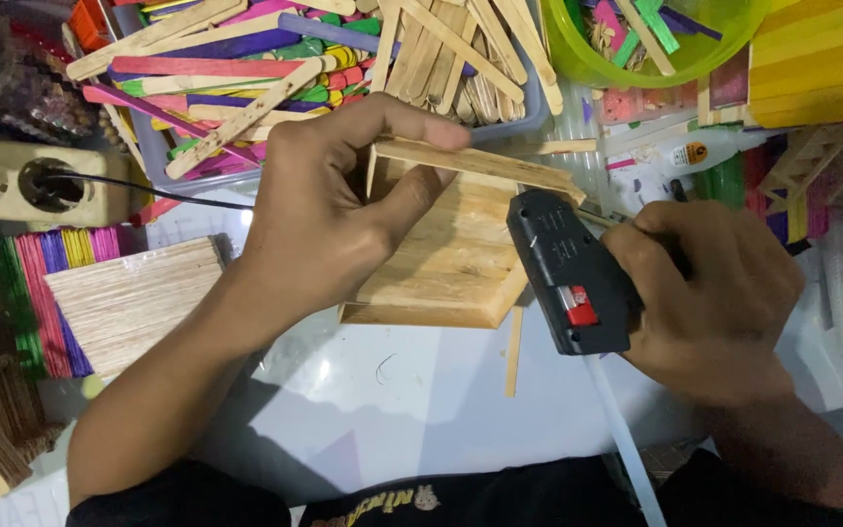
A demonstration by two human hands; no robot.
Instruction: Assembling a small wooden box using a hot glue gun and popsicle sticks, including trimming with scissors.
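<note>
Two hands at work on one wood house [446,259] in the middle of the white table [421,390]. Left hand [329,210] wrapped over the house from 9 o'clock, thumb on the sloped roof, fingertips pinching the top slat [480,164] at 12 o'clock. Right hand [714,298] at 3 o'clock, closed tight around a black glue gun [568,268]. Gun touching the house's right edge, tip aimed up toward the slat, but tip itself hidden. Slat long axis from 10 o'clock to 4 o'clock, so glue line straight ahead of the gun. Right hand nearer the seam; left hand only steadying.

White glue stick [626,444] poking out of the gun toward 6 o'clock. Loose stick [513,351] flat on the table just under the house. Tray of coloured sticks [246,68] at 11 o'clock, green bowl [656,44] at 1 o'clock, stick mat [134,298] at 9 o'clock, socket block [36,185] at 10 o'clock, all apart from the gun's path. Left fingers close to the hot tip, the only thing in the way.
</note>
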